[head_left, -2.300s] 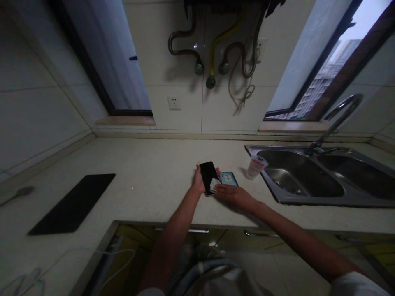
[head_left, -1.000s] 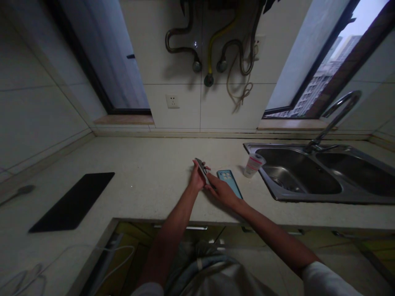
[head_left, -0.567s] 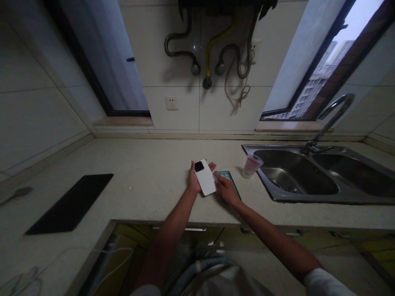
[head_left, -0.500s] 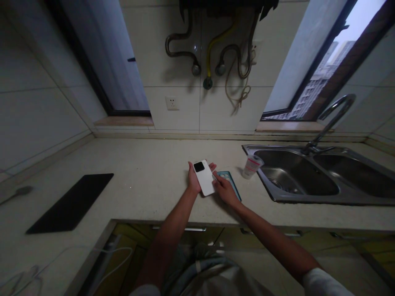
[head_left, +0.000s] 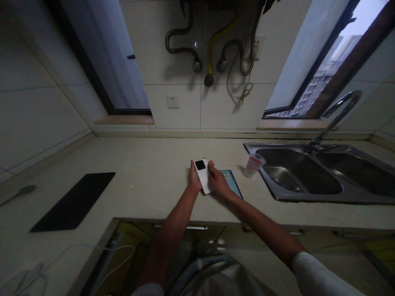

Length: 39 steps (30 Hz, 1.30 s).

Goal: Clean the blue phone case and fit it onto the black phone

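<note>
A white phone point(head_left: 203, 173) with a dark camera block faces me back-up, just above the pale countertop point(head_left: 148, 176). My left hand point(head_left: 194, 179) grips its left edge. My right hand point(head_left: 216, 180) is wrapped round its right edge, fingers over the back. A teal phone case point(head_left: 232, 183) lies flat on the counter just right of my hands, partly hidden by my right hand.
A plastic cup point(head_left: 252, 165) stands beside the steel double sink point(head_left: 311, 176) with its tap point(head_left: 338, 115). A black mat point(head_left: 74, 200) lies at the left, a spoon point(head_left: 18, 192) beyond it. Hoses point(head_left: 212, 49) and a wall socket point(head_left: 172, 101) are on the tiled wall.
The phone was turned over from dark screen to white back. My right hand has since moved from its lower corner up onto its right edge.
</note>
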Tool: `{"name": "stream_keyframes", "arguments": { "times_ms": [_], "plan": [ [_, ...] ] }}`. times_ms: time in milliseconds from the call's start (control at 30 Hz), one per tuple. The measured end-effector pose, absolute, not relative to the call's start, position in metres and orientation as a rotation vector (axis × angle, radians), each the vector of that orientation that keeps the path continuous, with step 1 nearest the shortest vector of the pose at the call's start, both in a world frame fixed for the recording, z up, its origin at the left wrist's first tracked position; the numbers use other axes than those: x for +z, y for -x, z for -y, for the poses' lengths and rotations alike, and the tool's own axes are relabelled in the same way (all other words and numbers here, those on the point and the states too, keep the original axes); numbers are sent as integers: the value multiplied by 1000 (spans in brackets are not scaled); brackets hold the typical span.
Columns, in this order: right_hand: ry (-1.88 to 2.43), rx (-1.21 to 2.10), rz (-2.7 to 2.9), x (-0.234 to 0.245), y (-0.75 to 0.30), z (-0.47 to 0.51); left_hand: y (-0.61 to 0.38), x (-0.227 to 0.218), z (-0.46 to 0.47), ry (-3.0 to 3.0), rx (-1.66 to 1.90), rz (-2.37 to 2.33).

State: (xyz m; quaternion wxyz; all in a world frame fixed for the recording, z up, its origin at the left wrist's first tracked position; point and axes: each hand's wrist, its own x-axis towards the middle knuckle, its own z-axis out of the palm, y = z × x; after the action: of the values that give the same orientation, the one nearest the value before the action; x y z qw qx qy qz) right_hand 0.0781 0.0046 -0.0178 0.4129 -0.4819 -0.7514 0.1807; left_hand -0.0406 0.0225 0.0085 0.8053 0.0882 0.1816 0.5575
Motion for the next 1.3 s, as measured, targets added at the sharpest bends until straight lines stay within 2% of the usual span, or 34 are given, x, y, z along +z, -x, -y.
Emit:
{"name": "stream_keyframes", "arguments": {
  "times_ms": [367, 633, 800, 1100, 1300],
  "plan": [
    [1188, 450, 1801, 0, -121, -13, 42, 9, -20, -242, 1092, -365],
    [1295, 384, 1699, 16, -114, -37, 43, 7, -16, -287, 875, -370],
    [1298, 331, 1775, 30, -104, -49, 43, 6, -16, -286, 869, -379],
    [934, 351, 2313, 45, -73, -45, 39, 0, -25, -147, 952, -486],
    [643, 84, 2516, 25, -81, -24, 42, -4, -25, -163, 1096, -349]
  ]
}}
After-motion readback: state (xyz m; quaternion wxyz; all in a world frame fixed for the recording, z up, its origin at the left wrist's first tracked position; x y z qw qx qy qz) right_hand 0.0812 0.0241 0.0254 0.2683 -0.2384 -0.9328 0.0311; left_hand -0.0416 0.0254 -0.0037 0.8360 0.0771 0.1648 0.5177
